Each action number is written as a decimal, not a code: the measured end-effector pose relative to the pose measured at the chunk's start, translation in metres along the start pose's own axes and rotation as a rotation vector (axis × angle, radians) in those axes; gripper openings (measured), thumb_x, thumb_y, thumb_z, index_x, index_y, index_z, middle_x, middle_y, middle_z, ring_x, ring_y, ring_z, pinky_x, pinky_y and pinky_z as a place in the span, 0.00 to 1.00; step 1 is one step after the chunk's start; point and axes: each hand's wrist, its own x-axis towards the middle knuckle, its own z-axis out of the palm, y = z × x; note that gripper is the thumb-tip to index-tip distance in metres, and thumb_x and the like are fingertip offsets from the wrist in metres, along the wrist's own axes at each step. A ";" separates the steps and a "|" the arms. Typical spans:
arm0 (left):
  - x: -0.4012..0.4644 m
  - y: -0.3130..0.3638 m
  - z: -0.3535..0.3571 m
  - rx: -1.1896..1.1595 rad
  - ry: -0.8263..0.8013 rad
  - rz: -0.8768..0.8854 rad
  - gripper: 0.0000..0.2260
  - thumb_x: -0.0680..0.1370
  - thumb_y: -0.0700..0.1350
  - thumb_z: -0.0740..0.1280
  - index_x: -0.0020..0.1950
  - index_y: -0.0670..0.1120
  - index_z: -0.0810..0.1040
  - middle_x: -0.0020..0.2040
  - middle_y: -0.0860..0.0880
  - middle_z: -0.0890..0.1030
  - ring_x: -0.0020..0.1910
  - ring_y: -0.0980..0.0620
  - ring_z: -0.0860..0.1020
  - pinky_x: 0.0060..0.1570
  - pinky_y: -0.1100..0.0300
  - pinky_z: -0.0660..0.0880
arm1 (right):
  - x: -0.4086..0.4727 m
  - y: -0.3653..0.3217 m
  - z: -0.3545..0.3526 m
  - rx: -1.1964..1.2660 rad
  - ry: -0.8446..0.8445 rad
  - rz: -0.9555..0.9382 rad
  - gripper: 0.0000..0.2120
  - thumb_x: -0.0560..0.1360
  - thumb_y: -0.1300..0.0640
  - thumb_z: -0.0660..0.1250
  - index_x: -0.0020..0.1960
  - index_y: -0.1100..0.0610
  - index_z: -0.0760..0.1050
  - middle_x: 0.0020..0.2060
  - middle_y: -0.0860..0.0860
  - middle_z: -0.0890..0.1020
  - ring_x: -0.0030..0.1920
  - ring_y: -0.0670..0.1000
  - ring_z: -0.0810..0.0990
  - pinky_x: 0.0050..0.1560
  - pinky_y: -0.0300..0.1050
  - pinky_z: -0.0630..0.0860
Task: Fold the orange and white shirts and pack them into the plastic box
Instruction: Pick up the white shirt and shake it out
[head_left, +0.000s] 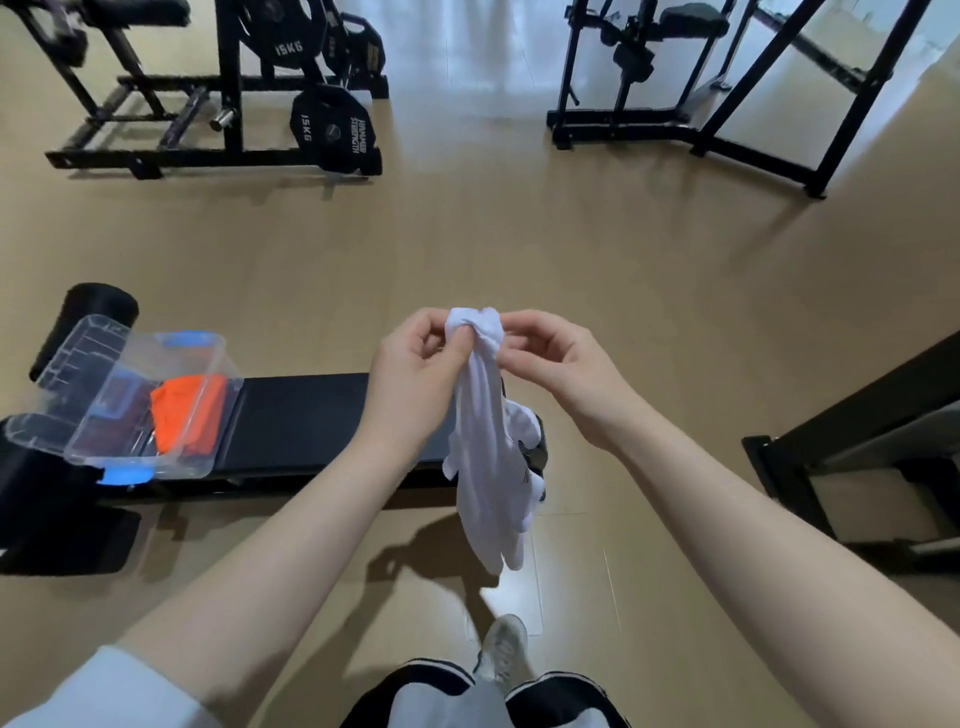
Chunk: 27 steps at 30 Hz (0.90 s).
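The white shirt (488, 441) is soft, thin cloth, matt and creased where it hangs bunched; the orange shirt (189, 415) is matt cloth too, lying in the plastic box (156, 457) of clear, glossy plastic at the left end of the surface (322, 415), whose black padding looks smooth with a dull sheen. The floor (519, 249) is smooth, pale wood-look with a soft gloss, and the weight racks (208, 104) are black-painted metal

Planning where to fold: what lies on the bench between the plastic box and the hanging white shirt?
Head view: only bare black padded bench between clear plastic box and white shirt.
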 end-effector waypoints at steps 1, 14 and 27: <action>-0.004 -0.001 -0.004 -0.036 0.009 -0.027 0.06 0.77 0.44 0.64 0.42 0.44 0.77 0.35 0.48 0.78 0.36 0.55 0.74 0.39 0.62 0.71 | -0.003 0.007 0.006 -0.010 -0.005 0.015 0.13 0.70 0.63 0.67 0.55 0.60 0.75 0.43 0.57 0.79 0.44 0.48 0.77 0.49 0.38 0.75; -0.033 0.001 -0.030 -0.170 0.221 -0.077 0.06 0.78 0.43 0.62 0.43 0.46 0.77 0.37 0.47 0.76 0.37 0.54 0.73 0.37 0.64 0.70 | -0.013 0.133 0.041 -0.352 0.181 0.489 0.35 0.69 0.44 0.70 0.69 0.57 0.61 0.45 0.48 0.72 0.42 0.51 0.73 0.33 0.41 0.66; 0.024 -0.014 0.030 -0.250 0.640 -0.149 0.07 0.76 0.45 0.64 0.39 0.51 0.78 0.37 0.50 0.78 0.38 0.53 0.74 0.43 0.58 0.71 | 0.058 0.112 -0.037 0.642 -0.172 0.820 0.11 0.79 0.55 0.60 0.52 0.60 0.78 0.40 0.53 0.84 0.36 0.50 0.84 0.33 0.41 0.80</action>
